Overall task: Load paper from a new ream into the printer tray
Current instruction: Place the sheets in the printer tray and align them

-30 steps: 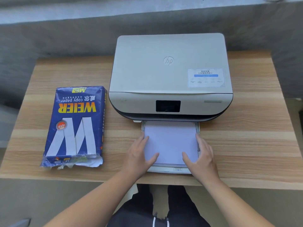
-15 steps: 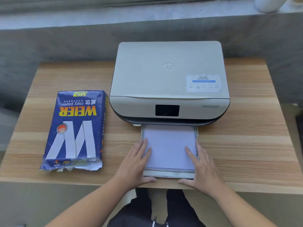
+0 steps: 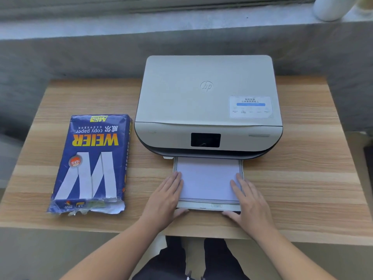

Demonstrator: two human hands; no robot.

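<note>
A white printer (image 3: 207, 102) stands on the wooden table (image 3: 302, 178). Its paper tray (image 3: 210, 207) is pulled out toward me and holds a stack of white paper (image 3: 207, 178). My left hand (image 3: 165, 199) lies flat along the tray's left side, fingers on the paper's edge and thumb at the tray's front lip. My right hand (image 3: 248, 203) mirrors it on the right side, thumb at the front lip. The blue ream wrapper (image 3: 90, 162) lies left of the printer, its near end torn open.
A grey wall and sill run behind the table, with a white vessel (image 3: 333, 7) on the sill at the top right. My dark trousers (image 3: 191, 259) show below the table's front edge.
My thumbs have shifted from the top of the paper to the tray's front lip. The tray sits slightly further into the printer. The camera has tilted up.
</note>
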